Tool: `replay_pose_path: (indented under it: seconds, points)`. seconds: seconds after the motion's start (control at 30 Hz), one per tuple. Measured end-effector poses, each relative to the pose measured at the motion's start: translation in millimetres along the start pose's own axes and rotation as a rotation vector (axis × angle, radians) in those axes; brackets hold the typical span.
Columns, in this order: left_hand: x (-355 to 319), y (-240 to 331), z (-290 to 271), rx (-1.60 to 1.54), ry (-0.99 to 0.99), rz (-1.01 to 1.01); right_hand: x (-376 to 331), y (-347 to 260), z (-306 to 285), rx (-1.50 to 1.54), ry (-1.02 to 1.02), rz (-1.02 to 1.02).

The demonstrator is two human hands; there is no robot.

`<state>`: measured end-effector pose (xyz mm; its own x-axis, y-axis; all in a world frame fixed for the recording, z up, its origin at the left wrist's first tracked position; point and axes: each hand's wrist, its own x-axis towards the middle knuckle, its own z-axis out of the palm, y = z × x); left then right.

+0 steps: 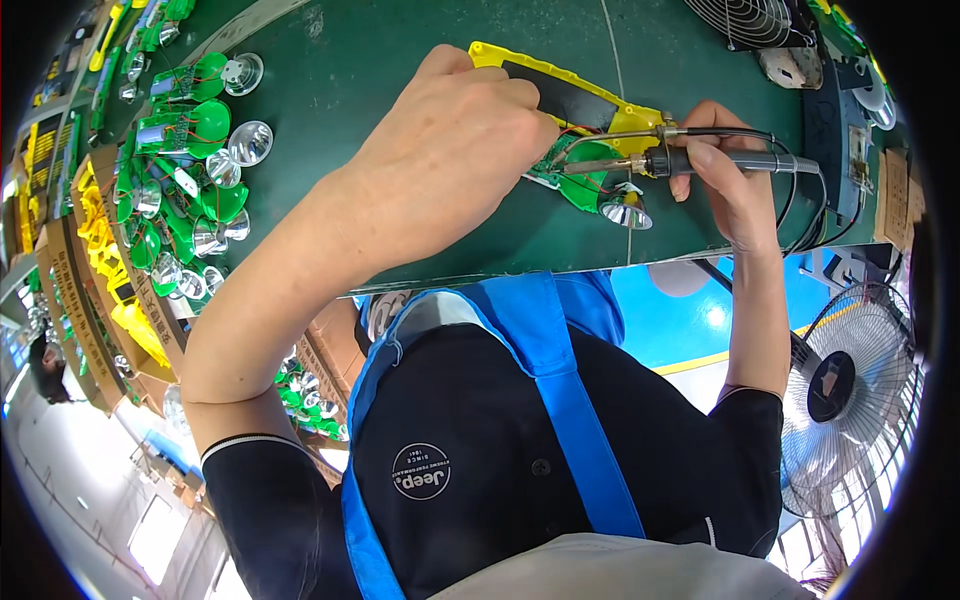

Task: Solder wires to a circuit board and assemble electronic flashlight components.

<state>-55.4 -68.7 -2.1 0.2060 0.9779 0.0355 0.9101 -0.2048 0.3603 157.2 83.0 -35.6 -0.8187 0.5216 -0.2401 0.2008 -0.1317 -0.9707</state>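
Note:
My left hand (450,150) presses down on a yellow torch housing (560,90) with a black panel, which lies on the green table (400,50). A green circuit board (585,185) with red wires and a silver reflector (627,212) sticks out of the housing's near side. My right hand (722,180) grips a soldering iron (700,162) by its dark handle, with the metal tip pointing left onto the green board. A thin metal rod (610,138) runs just above the iron toward the same spot.
Several green boards with silver reflectors (190,190) lie in a heap at the table's left. Cardboard boxes of yellow housings (110,270) stand beside them. A floor fan (850,390) is at the lower right, a wire fan guard (745,20) at the top right.

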Motion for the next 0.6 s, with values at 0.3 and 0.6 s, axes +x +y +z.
replay_pose_path:
  seconds: [0.3,0.6]
  points:
    - [2.6,0.7,1.8,0.029,-0.032,-0.047,-2.1,0.7,3.8,-0.012,0.026,0.036]
    - [-0.4,5.0,5.4,0.040,0.025,-0.071,-5.8,8.5,2.8,0.009,0.043,-0.006]
